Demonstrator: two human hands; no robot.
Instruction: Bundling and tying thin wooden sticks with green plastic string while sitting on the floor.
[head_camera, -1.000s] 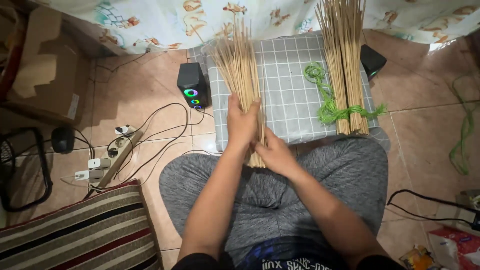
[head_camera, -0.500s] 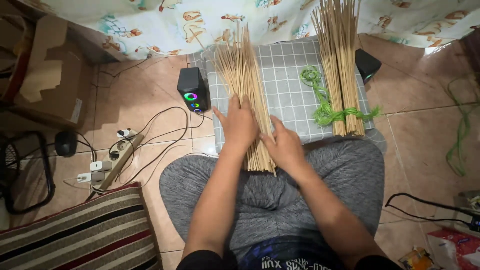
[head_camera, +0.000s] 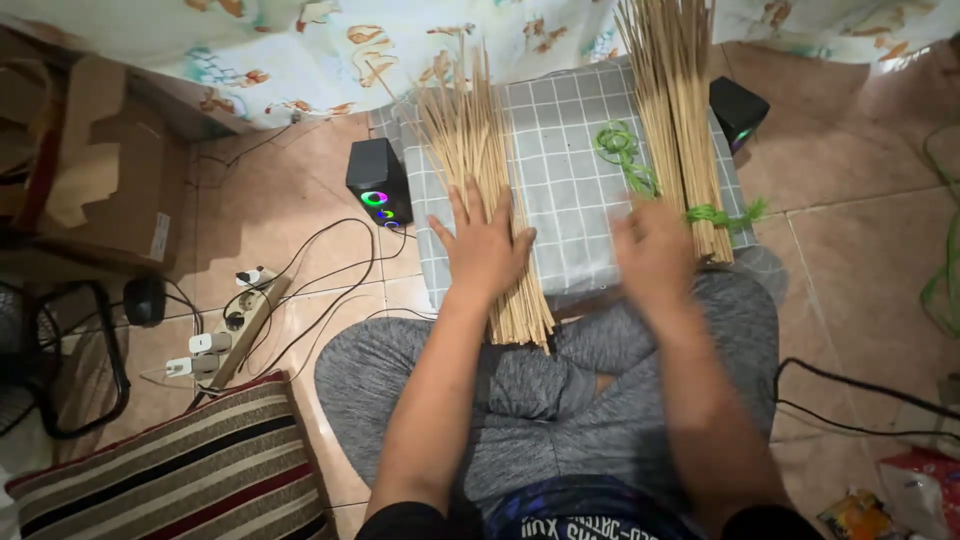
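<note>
Rightward now: my right hand (head_camera: 655, 245) has left the loose stick bundle (head_camera: 480, 180) for the tied bundle (head_camera: 685, 120).
Left hand (head_camera: 485, 250) lies flat, fingers spread, pinning loose sticks to the checked tabletop (head_camera: 570, 170); the right is blurred, so I cannot tell its grip.

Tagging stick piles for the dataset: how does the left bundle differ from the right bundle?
The left bundle is loose, with no tie showing, and fans out at its far end; the right bundle is bound near its close end with green string. The left hand lies flat on the left bundle, while the blurred right hand is beside the right bundle. Both are thin pale sticks on the checked grey cushion.
</note>
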